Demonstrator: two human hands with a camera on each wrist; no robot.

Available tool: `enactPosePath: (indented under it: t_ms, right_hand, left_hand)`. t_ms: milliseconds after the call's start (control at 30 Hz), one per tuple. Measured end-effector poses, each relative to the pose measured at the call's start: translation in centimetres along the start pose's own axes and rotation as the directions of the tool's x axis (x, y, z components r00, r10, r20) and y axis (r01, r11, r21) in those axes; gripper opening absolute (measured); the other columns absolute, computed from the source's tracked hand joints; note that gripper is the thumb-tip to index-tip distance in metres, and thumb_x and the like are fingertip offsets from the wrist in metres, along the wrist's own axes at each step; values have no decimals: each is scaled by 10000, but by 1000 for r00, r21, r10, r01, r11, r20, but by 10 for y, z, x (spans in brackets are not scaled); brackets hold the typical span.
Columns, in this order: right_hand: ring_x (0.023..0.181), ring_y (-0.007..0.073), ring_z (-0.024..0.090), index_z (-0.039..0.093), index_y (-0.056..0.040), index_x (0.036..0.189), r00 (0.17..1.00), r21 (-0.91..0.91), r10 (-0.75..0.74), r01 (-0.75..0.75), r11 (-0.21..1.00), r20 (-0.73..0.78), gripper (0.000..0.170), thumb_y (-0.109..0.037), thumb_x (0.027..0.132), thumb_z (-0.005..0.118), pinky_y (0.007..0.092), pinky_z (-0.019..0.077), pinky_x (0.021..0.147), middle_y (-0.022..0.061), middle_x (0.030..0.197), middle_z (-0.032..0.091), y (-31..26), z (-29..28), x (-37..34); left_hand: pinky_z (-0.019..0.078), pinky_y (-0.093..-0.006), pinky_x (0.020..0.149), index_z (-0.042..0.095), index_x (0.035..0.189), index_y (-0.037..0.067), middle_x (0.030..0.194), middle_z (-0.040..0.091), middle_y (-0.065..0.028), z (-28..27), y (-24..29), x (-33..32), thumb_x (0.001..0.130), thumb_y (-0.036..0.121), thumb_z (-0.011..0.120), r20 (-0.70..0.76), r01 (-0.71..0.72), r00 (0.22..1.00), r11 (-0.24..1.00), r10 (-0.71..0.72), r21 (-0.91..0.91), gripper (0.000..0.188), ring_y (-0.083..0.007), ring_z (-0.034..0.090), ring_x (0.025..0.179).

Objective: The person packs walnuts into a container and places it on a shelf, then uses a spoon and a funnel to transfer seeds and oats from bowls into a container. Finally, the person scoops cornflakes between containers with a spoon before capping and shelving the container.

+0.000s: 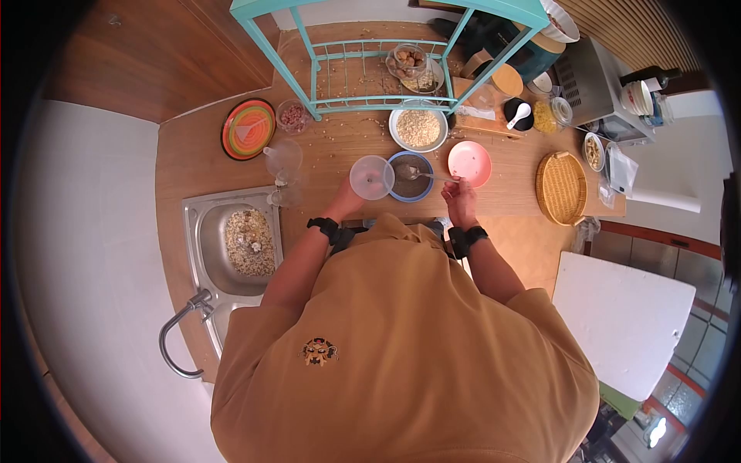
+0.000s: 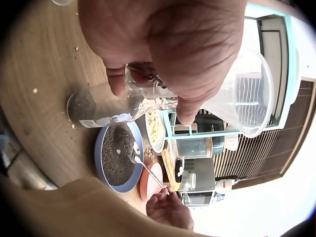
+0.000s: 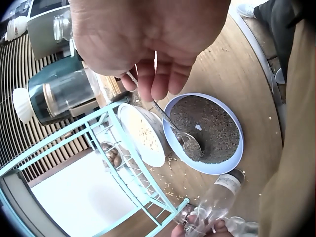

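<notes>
My left hand (image 2: 163,44) grips the neck of a clear glass bottle (image 2: 111,104) standing on the counter, with dark grains at its bottom. A translucent funnel (image 1: 372,177) sits in the bottle's mouth. In my right hand (image 3: 153,44) is the handle of a metal spoon (image 3: 170,120), its bowl holding dark grains over the blue bowl (image 3: 240,143). That blue bowl, full of dark grains, stands beside the bottle. Right of it in the head view is a pink bowl (image 1: 469,163); behind it, a white bowl of pale flakes (image 1: 417,128).
A turquoise rack (image 1: 378,100) stands at the back. To the left are a sink (image 1: 220,282) with grains in it, a striped plate (image 1: 248,129) and clear containers (image 1: 284,160). A wicker basket (image 1: 561,189) and a microwave (image 1: 598,85) are at the right.
</notes>
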State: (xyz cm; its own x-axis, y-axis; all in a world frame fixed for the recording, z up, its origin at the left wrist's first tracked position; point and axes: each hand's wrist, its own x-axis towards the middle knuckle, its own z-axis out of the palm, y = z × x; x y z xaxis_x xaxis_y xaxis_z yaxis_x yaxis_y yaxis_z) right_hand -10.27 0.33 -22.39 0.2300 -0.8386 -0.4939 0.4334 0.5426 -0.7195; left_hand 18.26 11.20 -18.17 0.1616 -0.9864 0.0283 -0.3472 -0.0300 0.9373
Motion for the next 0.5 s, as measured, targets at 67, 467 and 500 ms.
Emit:
enactPosePath:
  t_ms: [67, 467, 500]
  right_hand:
    - [726, 141, 580, 552, -67, 1023, 1000, 14, -2, 2, 1000, 19, 278, -326, 975, 462, 321, 502, 700, 58, 802, 621, -10, 5, -5]
    - [722, 140, 572, 561, -63, 999, 974, 47, -166, 161, 986, 152, 275, -319, 973, 466, 308, 477, 697, 39, 774, 613, -97, 61, -51]
    - [722, 140, 572, 561, -63, 999, 974, 45, -166, 160, 986, 152, 275, -319, 973, 466, 308, 477, 697, 39, 774, 613, -102, 68, -55]
  left_hand:
    - [479, -353, 841, 622, 999, 59, 1089, 614, -126, 0, -1, 0, 793, 161, 696, 5, 10, 1000, 1000, -10, -21, 241, -241, 591, 998]
    - [487, -339, 808, 622, 1006, 63, 1016, 638, -110, 4, -11, -2, 812, 163, 674, -8, 0, 1000, 1000, 0, 4, 225, -227, 612, 934]
    - [487, -343, 811, 620, 1011, 65, 1023, 637, -109, 3, -10, -2, 815, 170, 671, -8, -7, 1000, 1000, 7, 7, 229, -226, 611, 939]
